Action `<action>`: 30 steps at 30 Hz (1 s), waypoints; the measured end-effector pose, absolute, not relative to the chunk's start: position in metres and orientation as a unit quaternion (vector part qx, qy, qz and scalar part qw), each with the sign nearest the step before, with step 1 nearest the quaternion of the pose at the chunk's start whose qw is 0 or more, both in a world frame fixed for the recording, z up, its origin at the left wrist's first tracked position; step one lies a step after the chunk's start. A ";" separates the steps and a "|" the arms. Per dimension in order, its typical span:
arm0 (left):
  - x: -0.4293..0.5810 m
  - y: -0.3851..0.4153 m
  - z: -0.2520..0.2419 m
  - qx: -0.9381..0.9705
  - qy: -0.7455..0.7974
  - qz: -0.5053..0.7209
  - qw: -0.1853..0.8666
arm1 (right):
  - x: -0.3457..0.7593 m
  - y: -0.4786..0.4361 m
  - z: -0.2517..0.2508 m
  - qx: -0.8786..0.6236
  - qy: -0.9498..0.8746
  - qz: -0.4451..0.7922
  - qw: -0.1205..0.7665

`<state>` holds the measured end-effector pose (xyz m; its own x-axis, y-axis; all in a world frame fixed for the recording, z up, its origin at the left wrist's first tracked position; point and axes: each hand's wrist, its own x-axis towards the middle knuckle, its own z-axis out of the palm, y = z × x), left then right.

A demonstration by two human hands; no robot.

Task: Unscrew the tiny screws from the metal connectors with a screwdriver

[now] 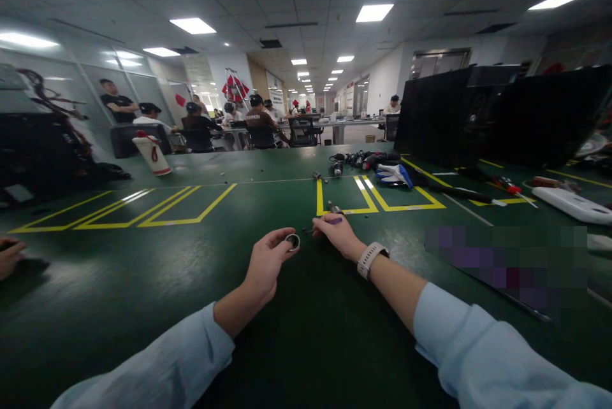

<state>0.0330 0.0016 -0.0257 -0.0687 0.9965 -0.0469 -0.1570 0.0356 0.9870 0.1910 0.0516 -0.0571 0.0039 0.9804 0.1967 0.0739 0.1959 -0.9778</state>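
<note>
Head cam: tool (333,222) ~crosswise in R hand (337,236), tip twd ring (298,243).

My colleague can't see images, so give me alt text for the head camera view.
A person's left hand holds a silvery ring and the right hand a slim purple-handled tool, over a green table marked with yellow lines.

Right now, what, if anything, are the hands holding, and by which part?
The left hand holds a metal ring by its rim; the right hand holds a slim tool by its purple part.
</note>
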 end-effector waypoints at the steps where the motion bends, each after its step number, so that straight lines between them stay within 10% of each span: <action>1: 0.033 0.002 -0.025 0.432 0.489 0.542 0.529 | 0.191 0.052 -0.058 -0.469 -0.562 0.428 0.530; 30: 0.034 0.005 -0.035 0.489 0.508 0.486 0.517 | 0.193 0.039 -0.051 -0.482 -0.585 0.367 0.540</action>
